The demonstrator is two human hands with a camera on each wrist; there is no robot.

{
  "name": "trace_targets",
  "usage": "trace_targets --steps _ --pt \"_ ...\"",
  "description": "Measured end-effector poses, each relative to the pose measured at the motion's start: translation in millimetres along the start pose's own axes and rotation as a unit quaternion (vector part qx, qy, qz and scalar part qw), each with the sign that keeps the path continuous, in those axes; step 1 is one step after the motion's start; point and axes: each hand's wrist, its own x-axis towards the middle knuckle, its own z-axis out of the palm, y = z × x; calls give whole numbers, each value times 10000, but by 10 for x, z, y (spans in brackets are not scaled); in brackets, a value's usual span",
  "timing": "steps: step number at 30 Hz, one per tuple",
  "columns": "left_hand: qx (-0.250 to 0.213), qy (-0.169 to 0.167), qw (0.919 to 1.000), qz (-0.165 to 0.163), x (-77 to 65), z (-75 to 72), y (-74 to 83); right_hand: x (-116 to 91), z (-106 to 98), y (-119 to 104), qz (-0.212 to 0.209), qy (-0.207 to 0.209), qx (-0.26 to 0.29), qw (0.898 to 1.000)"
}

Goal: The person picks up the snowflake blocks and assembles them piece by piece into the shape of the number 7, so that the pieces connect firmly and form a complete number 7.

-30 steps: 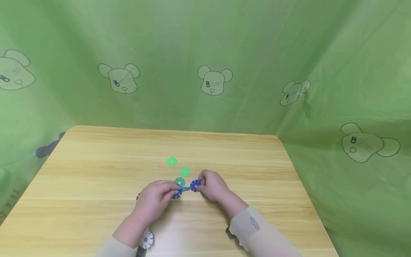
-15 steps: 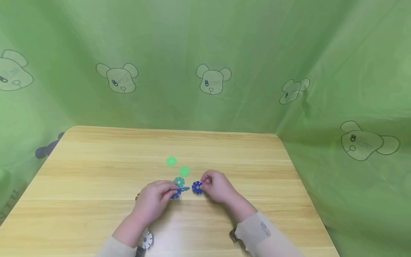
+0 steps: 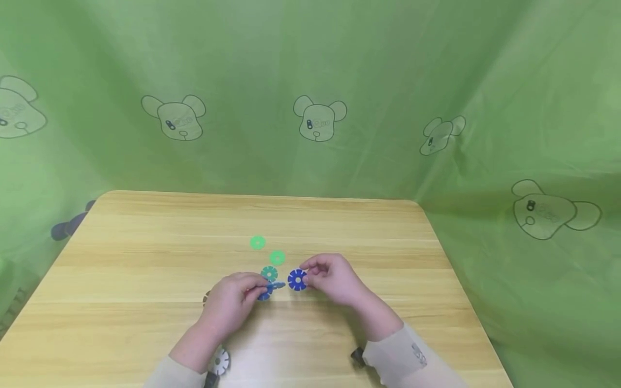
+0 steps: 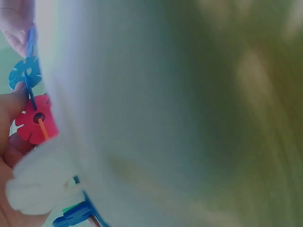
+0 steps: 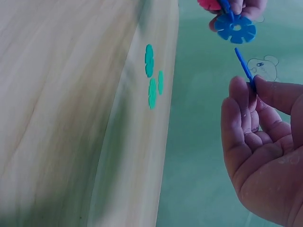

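In the head view my left hand (image 3: 225,302) pinches a joined set of slotted plastic discs, with a blue slotted disc (image 3: 263,294) and another blue one tilted nearly edge-on at its fingertips. A pink slotted disc (image 4: 27,126) of this set shows between the left fingers in the left wrist view, an orange one seated in it. My right hand (image 3: 337,280) holds a single dark blue slotted disc (image 3: 292,284) between thumb and index finger. That disc (image 5: 244,66) appears edge-on in the right wrist view, a small gap from the left hand's light blue disc (image 5: 246,35).
Beyond the hands, a teal slotted disc (image 3: 264,272) and two light green ones (image 3: 273,258) lie on the wooden table (image 3: 364,231). A white slotted disc (image 3: 223,364) sits by the left cuff. Part of a brown disc (image 3: 205,299) shows beside the left hand. Green curtain (image 3: 252,48) surrounds the table.
The right hand has drawn the dark blue disc slightly right, opening a gap from the left hand's discs, and its wrist has turned. The left hand has stayed almost still.
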Motion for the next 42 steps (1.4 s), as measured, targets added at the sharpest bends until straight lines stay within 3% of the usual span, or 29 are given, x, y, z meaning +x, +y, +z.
trace_targets --steps 8,21,42 --pt "34 5 10000 58 2 3 1 -33 27 -61 -23 -141 487 9987" --pt "50 126 9995 273 8 -9 35 -36 87 -13 -69 -268 810 9963" --pt "159 460 9963 715 -9 42 47 -54 151 -20 234 -12 1139 9932"
